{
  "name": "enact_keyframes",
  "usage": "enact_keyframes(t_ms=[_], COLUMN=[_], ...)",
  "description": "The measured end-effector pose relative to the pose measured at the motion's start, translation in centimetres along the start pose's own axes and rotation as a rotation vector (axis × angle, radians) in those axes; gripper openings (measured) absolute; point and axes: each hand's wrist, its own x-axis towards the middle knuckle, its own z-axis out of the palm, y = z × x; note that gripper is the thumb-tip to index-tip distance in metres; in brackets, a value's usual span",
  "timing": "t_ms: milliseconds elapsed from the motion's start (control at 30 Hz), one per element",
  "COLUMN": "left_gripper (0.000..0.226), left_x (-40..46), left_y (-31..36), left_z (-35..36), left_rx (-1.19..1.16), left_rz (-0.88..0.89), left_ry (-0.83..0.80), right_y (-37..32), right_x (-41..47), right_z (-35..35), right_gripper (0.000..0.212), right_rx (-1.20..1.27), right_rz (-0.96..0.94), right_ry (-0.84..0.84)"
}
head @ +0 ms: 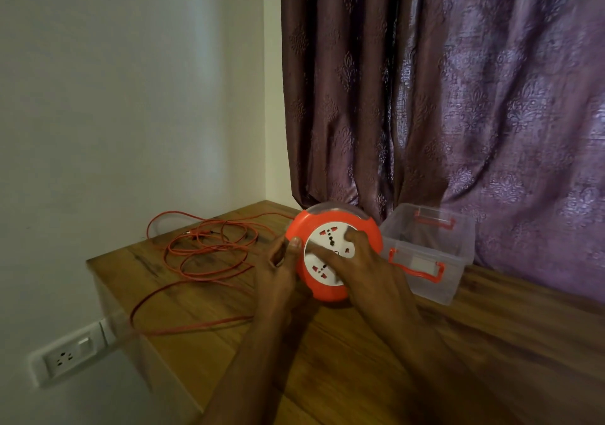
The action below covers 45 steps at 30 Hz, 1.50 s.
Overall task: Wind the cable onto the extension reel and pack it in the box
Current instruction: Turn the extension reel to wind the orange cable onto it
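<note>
An orange extension reel (330,290) with a white socket face is held tilted above the wooden table (327,375), its face toward me. My left hand (278,270) grips the reel's left rim, thumb on the orange edge. My right hand (357,261) lies over the white socket face with fingers spread on it. The thin orange cable (203,254) sprawls in loose loops on the table to the left of the reel, one loop hanging past the table's left edge. A clear plastic box (429,254) with orange latches stands open right of the reel, lidless.
A purple patterned curtain (458,97) hangs behind the table and touches the box. A white wall (131,97) is on the left, with a wall socket (70,356) below the table's left edge.
</note>
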Motion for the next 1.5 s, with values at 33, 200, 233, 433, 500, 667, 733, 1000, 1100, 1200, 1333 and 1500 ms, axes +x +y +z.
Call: enact_keyframes(t_ms=[33, 200, 233, 433, 500, 667, 733, 1000, 1100, 1200, 1333, 1500], left_gripper=[0.02, 0.021, 0.022, 0.01, 0.009, 0.021, 0.012, 0.017, 0.023, 0.021, 0.024, 0.011], left_x=[0.0, 0.1, 0.1, -0.1, -0.1, 0.3, 0.3, 0.4, 0.4, 0.3, 0.2, 0.0], left_y=[0.0, -0.2, -0.3, -0.4, -0.5, -0.5, -0.4, -0.6, -0.6, -0.6, -0.5, -0.5], left_z=[0.0, 0.1, 0.2, 0.5, 0.5, 0.2, 0.0, -0.1, -0.1, 0.0, 0.1, 0.2], left_rx=[-0.001, 0.008, 0.026, 0.093, 0.102, 0.063, 0.044, 0.075, 0.065, 0.043, 0.051, 0.091], left_rz=[0.006, 0.011, 0.017, 0.075, 0.084, 0.039, 0.025, 0.016, 0.008, 0.005, 0.015, 0.046], left_ry=[0.001, 0.005, 0.006, -0.036, -0.024, 0.044, 0.06, 0.051, 0.051, 0.048, 0.026, -0.017], right_y=[-0.1, -0.5, -0.6, -0.9, -0.9, 0.0, 0.2, 0.5, 0.3, 0.3, 0.2, -0.7], right_x=[0.0, 0.1, 0.1, 0.1, 0.1, 0.4, 0.3, 0.2, 0.1, 0.0, 0.3, 0.1], right_z=[0.0, 0.4, 0.4, 0.6, 0.5, -0.1, -0.2, 0.2, 0.1, 0.2, 0.4, 0.7], right_gripper=[0.058, 0.062, 0.063, 0.062, 0.057, 0.054, 0.054, 0.05, 0.052, 0.058, 0.061, 0.065], right_rx=[-0.023, -0.089, -0.084, 0.17, 0.178, -0.007, 0.009, -0.018, -0.021, -0.031, -0.029, 0.046], right_rz=[0.016, 0.084, 0.106, 0.296, 0.279, 0.037, -0.061, -0.108, -0.093, -0.037, 0.061, 0.22], right_ry=[0.034, 0.118, 0.152, 0.229, 0.238, 0.138, 0.085, -0.057, -0.019, 0.029, 0.091, 0.16])
